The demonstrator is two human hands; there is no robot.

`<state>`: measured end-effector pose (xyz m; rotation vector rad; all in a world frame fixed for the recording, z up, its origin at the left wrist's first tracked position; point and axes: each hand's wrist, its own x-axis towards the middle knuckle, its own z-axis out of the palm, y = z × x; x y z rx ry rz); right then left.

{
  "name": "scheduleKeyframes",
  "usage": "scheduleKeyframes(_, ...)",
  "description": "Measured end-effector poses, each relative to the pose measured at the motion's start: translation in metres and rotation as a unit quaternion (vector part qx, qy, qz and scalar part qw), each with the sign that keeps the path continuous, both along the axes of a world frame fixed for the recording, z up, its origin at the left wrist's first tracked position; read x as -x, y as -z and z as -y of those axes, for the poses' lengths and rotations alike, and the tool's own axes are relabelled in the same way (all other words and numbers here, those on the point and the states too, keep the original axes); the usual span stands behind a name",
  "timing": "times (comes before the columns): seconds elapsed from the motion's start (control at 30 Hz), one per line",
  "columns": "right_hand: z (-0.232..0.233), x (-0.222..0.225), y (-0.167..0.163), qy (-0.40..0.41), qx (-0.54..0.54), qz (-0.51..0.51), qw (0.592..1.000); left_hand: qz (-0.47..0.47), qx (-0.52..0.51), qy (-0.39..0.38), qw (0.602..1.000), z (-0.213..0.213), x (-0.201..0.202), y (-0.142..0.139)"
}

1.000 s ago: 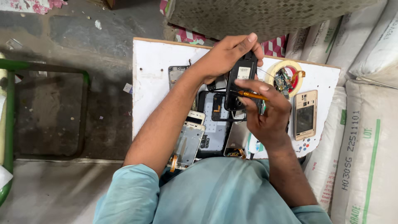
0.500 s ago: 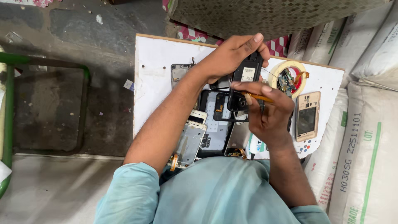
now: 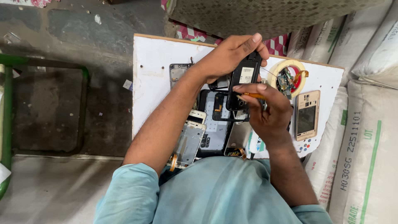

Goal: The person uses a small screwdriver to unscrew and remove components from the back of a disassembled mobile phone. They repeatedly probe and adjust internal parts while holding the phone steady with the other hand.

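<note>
My left hand (image 3: 226,56) gripped the black phone (image 3: 244,81), at twelve o'clock from my right hand (image 3: 267,110), which pinched a screwdriver (image 3: 252,95).

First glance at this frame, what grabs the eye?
At centre, the left hand grips a black phone body above a white board, while the right hand puts an orange-handled tool to its lower end. Under them lies a heap of stripped phone parts; a gold phone lies to the right.

Black opened phone (image 3: 244,81) held upright above the board, orange-handled screwdriver (image 3: 253,96) touching it.
</note>
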<state>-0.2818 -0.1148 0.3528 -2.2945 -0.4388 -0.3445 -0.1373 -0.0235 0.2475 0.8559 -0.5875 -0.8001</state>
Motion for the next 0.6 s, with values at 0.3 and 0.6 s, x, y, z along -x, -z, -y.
scheduleKeyframes(0.3, 0.004, -0.005, -0.001, -0.050, -0.024, -0.017, 0.998, 0.006, 0.009, -0.013, 1.000, 0.004, -0.001, 0.007)
scheduleKeyframes(0.6, 0.004, -0.003, 0.008, -0.004, -0.045, -0.029, 0.999, 0.008, 0.010, -0.009, 1.000, 0.006, -0.002, 0.012)
